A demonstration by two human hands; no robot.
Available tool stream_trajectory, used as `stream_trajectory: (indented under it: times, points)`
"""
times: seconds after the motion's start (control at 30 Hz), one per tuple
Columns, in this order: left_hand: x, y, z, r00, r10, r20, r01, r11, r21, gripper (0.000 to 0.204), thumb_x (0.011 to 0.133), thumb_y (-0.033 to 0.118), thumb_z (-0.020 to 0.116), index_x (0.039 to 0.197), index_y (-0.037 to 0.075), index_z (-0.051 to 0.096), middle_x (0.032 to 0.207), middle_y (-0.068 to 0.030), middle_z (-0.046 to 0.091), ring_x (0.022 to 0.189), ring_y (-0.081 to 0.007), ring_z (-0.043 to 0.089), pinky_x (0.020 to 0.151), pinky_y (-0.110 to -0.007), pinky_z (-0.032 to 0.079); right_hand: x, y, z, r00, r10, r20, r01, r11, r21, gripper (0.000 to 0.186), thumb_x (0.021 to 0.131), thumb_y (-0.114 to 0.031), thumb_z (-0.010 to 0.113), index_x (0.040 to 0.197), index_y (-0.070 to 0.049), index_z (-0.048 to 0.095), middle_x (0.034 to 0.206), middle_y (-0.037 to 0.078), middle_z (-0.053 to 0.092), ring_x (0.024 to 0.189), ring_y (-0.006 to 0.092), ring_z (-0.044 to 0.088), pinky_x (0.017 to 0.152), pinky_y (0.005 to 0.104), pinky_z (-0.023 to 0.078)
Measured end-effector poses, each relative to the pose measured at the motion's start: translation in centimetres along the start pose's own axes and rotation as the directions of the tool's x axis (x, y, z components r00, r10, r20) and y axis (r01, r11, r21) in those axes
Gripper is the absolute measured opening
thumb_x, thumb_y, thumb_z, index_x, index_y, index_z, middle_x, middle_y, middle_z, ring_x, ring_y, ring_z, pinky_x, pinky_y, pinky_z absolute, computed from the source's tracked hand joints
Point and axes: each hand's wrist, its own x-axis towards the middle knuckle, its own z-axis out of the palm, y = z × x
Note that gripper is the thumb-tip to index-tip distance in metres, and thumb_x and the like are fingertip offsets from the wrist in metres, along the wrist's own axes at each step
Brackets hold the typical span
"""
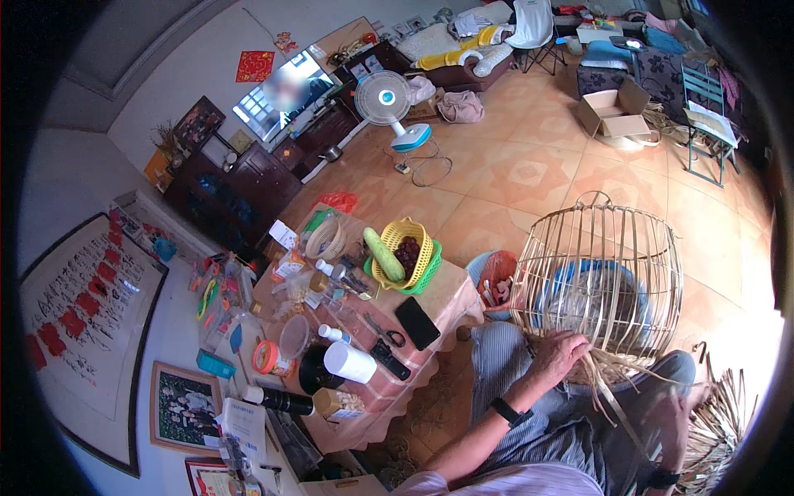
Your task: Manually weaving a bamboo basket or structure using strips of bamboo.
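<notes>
A large, openwork woven basket (597, 273) of pale bamboo strips rests against my knees, tilted with its near end toward me. My left hand (562, 355) lies on that near end, fingers closed round the pale strips (602, 374) there, some with loose ends hanging over my lap. Lower and to the right, my right hand (672, 417) is over my leg, beside a heap of loose strips (724, 434). Its fingers are smeared and dim, so what they hold, if anything, cannot be made out. Through the basket's bars shows a blue basin (550, 285).
On the left, a cloth-covered table (451, 289) carries a yellow basket (426, 244) with a gourd and dark fruit, a black phone (418, 323), scissors (389, 332) and several bottles. A red-lined bucket (495, 281) stands between table and basket. Farther off are a fan (385, 97) and a cardboard box (616, 114).
</notes>
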Motion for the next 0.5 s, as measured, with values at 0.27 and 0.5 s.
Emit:
stream_trajectory:
  times: [0.27,0.5]
  points:
    - [-0.3,3.1,-1.7,0.975,0.081,-0.208,-0.006,0.941,0.339,0.036,0.082,0.012,0.08,0.114,0.006,0.066,0.109,-0.0094,0.059,0.103,-0.0299,0.06,0.091,-0.044,0.049,-1.2,-3.4,9.2,0.924,-0.36,0.127,0.382,0.869,-0.314,0.017,0.098,-0.008,0.07,0.087,-0.003,0.059,0.079,0.002,0.057,0.071,0.013,0.05,0.069,0.0249,0.042]
    - [0.3,1.3,-1.4,0.987,0.143,-0.074,-0.127,0.975,0.185,0.03,0.082,0.003,0.075,0.11,0.004,0.066,0.107,-0.0133,0.067,0.1,-0.0327,0.066,0.092,-0.044,0.051,1.7,-6.5,18.2,0.549,-0.656,0.518,0.725,0.065,-0.686,0.028,0.078,-0.003,0.077,0.103,-0.003,0.064,0.095,0.016,0.061,0.093,0.0377,0.061,0.081,0.0473,0.05]
